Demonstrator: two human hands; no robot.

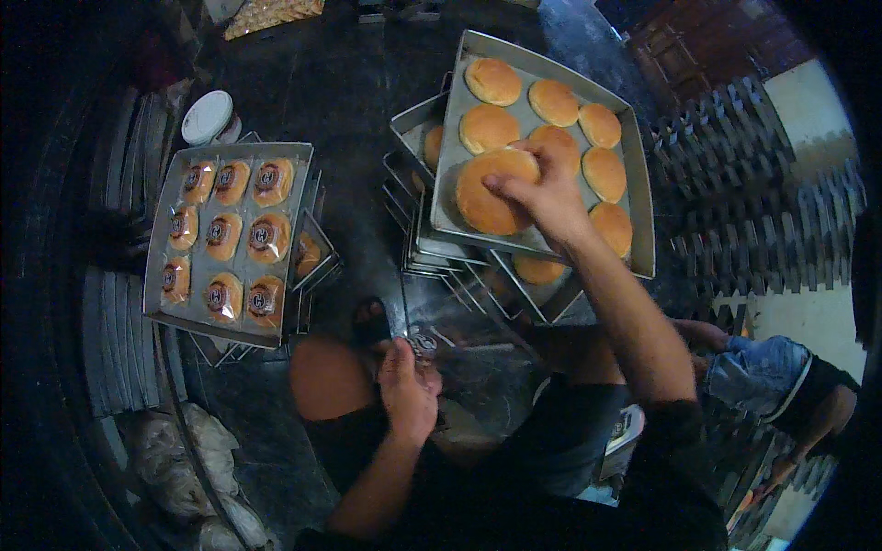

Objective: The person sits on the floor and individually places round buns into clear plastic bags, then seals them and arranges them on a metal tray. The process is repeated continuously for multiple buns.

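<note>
My right hand (544, 189) grips a round bread bun (495, 193) by its edge, over the near left part of a metal baking tray (642, 206). Several unwrapped golden buns (493, 81) lie on that tray, which tops a stack of trays. My left hand (408, 392), low between my knees, holds a clear plastic bag (422, 342) with a printed mark, thumb on top. Over to the left, another metal tray (227, 153) carries several buns in clear printed bags (266, 237), set in rows.
A white-lidded tub (208, 117) stands behind the left tray. More trays with buns (306, 255) sit under both top trays. Filled plastic sacks (182, 454) lie at lower left. Racks of stacked metal trays (744, 206) line the right, where another person (765, 379) bends over.
</note>
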